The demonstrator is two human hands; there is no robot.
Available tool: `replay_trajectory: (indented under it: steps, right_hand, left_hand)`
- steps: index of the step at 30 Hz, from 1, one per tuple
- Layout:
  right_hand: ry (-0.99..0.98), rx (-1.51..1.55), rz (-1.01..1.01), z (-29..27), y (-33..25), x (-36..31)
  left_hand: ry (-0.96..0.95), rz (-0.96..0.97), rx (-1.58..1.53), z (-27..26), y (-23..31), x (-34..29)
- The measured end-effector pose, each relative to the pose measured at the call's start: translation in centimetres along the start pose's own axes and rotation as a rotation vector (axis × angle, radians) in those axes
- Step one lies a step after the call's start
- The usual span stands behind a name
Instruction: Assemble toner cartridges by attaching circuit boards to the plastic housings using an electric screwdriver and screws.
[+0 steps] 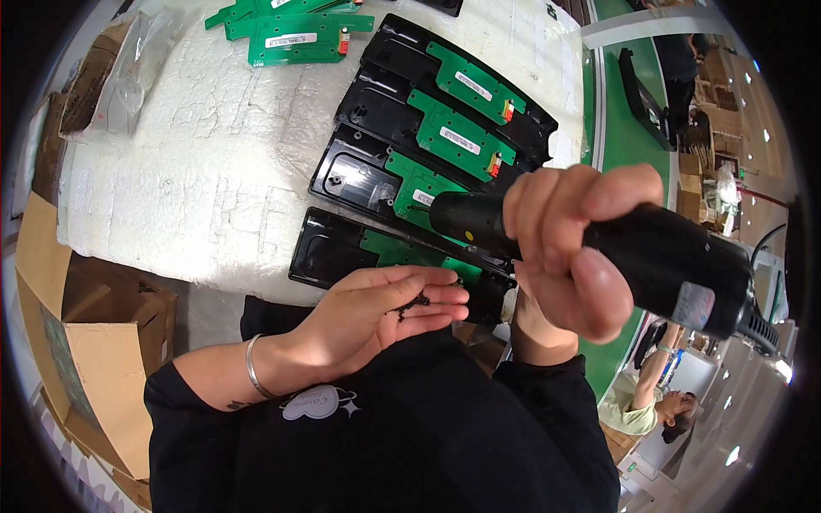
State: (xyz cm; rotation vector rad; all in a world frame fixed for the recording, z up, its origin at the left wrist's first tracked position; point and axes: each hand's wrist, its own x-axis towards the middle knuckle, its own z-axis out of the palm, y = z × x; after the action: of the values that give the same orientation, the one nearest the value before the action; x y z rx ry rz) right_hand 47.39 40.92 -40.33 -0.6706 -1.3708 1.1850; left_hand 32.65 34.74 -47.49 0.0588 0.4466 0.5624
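My right hand [573, 244] is wrapped round a black corded electric screwdriver [676, 256]. Its narrow bit points left, over the green circuit board [409, 181] in the third black plastic housing [342, 175] from the back; I cannot tell whether the bit touches it. Palm up and loosely cupped, my left hand [359, 316] holds a small heap of black screws [415, 305] by its fingers. Just beyond those fingers lies the nearest housing [329, 248], its board partly hidden by the hand and the screwdriver. Two similar housings [385, 103] with boards lie farther back.
Loose green boards [282, 43] are stacked at the back of the white foam-covered surface [205, 171]. Cardboard boxes [111, 342] stand at the left, and a clear plastic bag [141, 64] lies at the back left. To the right is a green table [611, 342], with another person [641, 406] beyond.
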Motion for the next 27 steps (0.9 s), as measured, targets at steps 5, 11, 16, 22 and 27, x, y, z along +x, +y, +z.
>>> replay_trajectory:
  steps: [5,11,16,22,27]
  right_hand:
    - [-0.118,0.12,0.027,-0.9,0.2,0.0]
    - [-0.077,-0.068,0.044,0.4,0.2,-0.1]
    - [-0.092,-0.04,0.067,0.7,0.3,0.1]
    - [-0.185,-0.016,0.068,0.6,0.5,0.3]
    - [-0.216,-0.017,0.016,0.0,0.5,0.5]
  left_hand:
    - [-0.051,-0.033,0.157,-0.1,0.1,-0.3]
    - [-0.003,-0.005,0.214,0.4,0.5,-0.4]
    - [-0.033,0.004,0.26,-0.3,0.7,-0.3]
    - [0.021,0.06,0.063,0.3,0.6,-0.3]
    - [-0.004,0.126,0.022,0.0,0.6,0.2]
